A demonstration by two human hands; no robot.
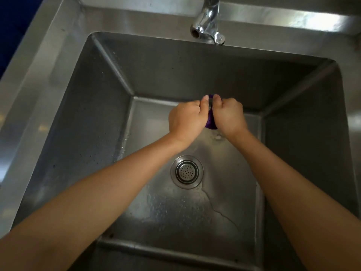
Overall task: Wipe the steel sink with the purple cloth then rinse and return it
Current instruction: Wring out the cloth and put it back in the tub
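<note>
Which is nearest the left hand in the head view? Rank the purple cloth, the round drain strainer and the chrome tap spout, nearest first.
From the left hand:
1. Purple cloth, gripped in it, shared with the right hand.
2. Round drain strainer, below on the sink floor.
3. Chrome tap spout, beyond at the back rim.

purple cloth (211,122) mostly hidden between left hand (185,119) and right hand (229,116); tap (209,20) top cropped; elbows off frame

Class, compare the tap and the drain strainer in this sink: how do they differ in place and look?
The tap juts over the sink's far rim; the drain strainer lies flat in its floor. The tap is a smooth curved spout; the strainer is a round, perforated disc. Both are shiny metal.
</note>
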